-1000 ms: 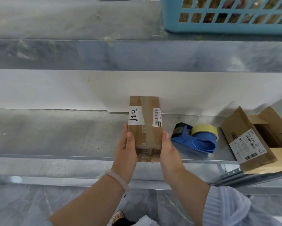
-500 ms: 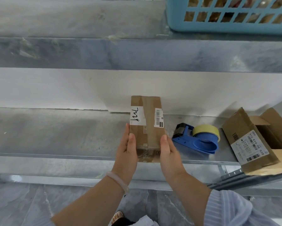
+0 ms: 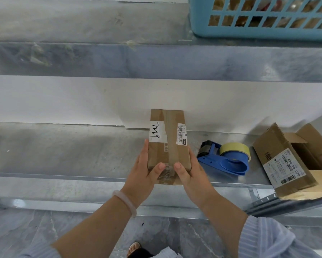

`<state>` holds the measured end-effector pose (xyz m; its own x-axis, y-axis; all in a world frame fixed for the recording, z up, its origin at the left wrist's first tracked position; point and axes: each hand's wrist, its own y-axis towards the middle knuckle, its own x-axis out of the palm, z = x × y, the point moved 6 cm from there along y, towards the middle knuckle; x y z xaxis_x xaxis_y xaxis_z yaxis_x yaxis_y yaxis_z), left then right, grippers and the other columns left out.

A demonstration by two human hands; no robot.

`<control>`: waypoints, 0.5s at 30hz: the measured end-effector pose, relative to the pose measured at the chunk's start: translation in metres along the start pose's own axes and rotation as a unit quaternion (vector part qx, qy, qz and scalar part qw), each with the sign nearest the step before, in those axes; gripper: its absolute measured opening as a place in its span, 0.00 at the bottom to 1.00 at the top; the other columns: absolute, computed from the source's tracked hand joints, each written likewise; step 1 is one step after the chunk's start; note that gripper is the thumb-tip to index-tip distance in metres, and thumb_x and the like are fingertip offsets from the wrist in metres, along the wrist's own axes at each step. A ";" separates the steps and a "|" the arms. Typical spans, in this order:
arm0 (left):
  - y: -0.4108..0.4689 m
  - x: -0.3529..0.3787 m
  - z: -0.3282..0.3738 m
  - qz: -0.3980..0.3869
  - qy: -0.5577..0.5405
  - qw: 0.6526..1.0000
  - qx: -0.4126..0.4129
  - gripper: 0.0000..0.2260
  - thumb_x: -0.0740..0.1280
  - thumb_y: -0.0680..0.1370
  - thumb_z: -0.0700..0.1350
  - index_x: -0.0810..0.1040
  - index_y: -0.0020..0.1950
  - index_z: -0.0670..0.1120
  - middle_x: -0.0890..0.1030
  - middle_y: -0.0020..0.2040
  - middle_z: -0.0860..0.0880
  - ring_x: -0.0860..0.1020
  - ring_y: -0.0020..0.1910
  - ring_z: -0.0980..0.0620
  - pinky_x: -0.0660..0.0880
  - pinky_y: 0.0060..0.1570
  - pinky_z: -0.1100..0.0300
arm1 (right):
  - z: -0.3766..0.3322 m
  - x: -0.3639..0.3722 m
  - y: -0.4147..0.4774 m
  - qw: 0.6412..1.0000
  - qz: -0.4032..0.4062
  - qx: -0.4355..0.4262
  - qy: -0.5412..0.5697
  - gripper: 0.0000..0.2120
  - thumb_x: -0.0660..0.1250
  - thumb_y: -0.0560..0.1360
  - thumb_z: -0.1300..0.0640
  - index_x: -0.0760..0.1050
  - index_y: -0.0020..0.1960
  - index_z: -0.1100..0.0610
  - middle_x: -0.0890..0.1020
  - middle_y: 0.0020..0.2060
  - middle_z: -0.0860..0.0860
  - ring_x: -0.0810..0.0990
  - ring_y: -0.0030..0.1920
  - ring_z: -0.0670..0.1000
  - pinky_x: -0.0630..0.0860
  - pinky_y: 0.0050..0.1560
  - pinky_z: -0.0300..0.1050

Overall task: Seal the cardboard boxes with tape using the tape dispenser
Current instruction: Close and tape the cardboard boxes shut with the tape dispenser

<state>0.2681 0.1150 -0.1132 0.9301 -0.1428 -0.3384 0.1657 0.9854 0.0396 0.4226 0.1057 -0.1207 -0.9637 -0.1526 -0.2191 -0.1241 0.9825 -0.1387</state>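
On shelf [image 3: 63,155], box [image 3: 168,151] gripped between left hand [image 3: 143,176], right hand [image 3: 192,175]

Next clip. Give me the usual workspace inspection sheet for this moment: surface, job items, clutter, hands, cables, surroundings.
Surface: grey metal shelf, scuffed.
Job's things: small box, tape strip along its top, two white labels; blue tape dispenser with a yellowish roll, lying right of it; open box at far right, flaps up, seemingly overhanging the shelf front.
Clutter: nothing seen.
Hands: left hand and right hand hold the small box by its sides, thumbs on its near end.
Cables: nothing seen.
Surroundings: blue basket on the upper shelf, white wall, grey tiled floor.
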 end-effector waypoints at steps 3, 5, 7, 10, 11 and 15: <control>-0.002 -0.003 -0.007 0.002 0.035 0.999 0.014 0.40 0.51 0.72 0.75 0.42 0.78 0.58 0.64 0.73 0.53 0.66 0.70 0.58 0.69 0.69 0.54 | 0.001 -0.002 -0.003 0.999 -0.024 -0.015 -0.016 0.37 0.55 0.75 0.31 0.47 0.79 0.41 0.66 0.73 0.36 0.64 0.72 0.37 0.62 0.74 0.46; -0.003 0.000 -0.009 -0.002 0.009 1.000 0.013 0.39 0.50 0.74 0.72 0.42 0.79 0.56 0.62 0.75 0.55 0.64 0.72 0.59 0.66 0.71 0.53 | 0.005 -0.004 -0.004 0.999 -0.032 -0.013 -0.003 0.34 0.53 0.77 0.34 0.47 0.79 0.41 0.62 0.71 0.29 0.59 0.71 0.31 0.59 0.73 0.38; -0.004 0.003 -0.010 -0.006 -0.057 0.998 0.000 0.33 0.52 0.78 0.67 0.45 0.78 0.57 0.62 0.75 0.60 0.63 0.73 0.62 0.64 0.71 0.58 | 0.011 -0.005 -0.005 0.999 -0.027 0.005 0.033 0.29 0.53 0.79 0.40 0.47 0.78 0.41 0.63 0.64 0.19 0.61 0.66 0.24 0.60 0.65 0.24; -0.003 0.005 -0.004 0.014 -0.159 0.987 -0.030 0.21 0.55 0.80 0.58 0.56 0.73 0.65 0.71 0.67 0.69 0.68 0.68 0.67 0.69 0.63 0.68 | 0.010 -0.002 0.000 0.994 0.017 0.046 0.100 0.23 0.56 0.82 0.45 0.53 0.75 0.36 0.70 0.54 0.16 0.67 0.56 0.20 0.65 0.50 0.17; -0.002 0.005 -0.002 0.029 -0.180 0.982 -0.038 0.19 0.57 0.80 0.56 0.61 0.71 0.65 0.74 0.64 0.68 0.72 0.65 0.66 0.72 0.59 0.70 | 0.007 -0.001 0.001 0.991 0.035 0.050 0.119 0.23 0.58 0.81 0.46 0.56 0.74 0.35 0.73 0.53 0.19 0.71 0.55 0.22 0.68 0.49 0.19; 0.001 0.013 0.004 0.098 -0.202 0.973 -0.052 0.14 0.62 0.81 0.50 0.73 0.66 0.58 0.83 0.55 0.55 0.82 0.54 0.55 0.78 0.48 0.65 | -0.001 0.006 0.003 0.989 0.091 0.042 0.111 0.19 0.63 0.79 0.44 0.66 0.69 0.36 0.81 0.52 0.31 0.79 0.53 0.32 0.76 0.51 0.30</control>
<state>0.2816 0.1140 -0.1139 0.9970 0.0437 0.0635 -0.0415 0.9985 -0.0358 0.4157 0.1081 -0.1215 -0.9975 0.0632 -0.0312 0.0682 0.9779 -0.1977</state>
